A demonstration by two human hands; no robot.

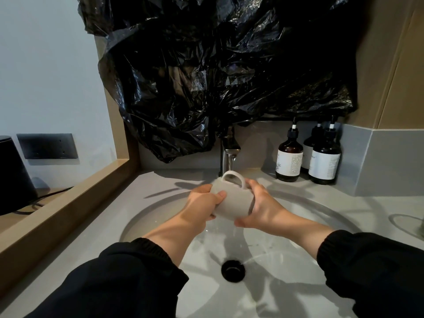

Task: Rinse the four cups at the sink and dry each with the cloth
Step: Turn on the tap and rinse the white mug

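Black sleeves low over the sink | left hand and right hand both grip the grey cup, tipped sideways between them, tap running just beyond the fingers | one cup rinsing; drying not begun; other cups, cloth unseen

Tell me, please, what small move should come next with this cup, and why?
Probably turn the cup mouth-up under the faucet: both the left hand and right hand hold it sideways, handle up, so water seems to strike only its outside.
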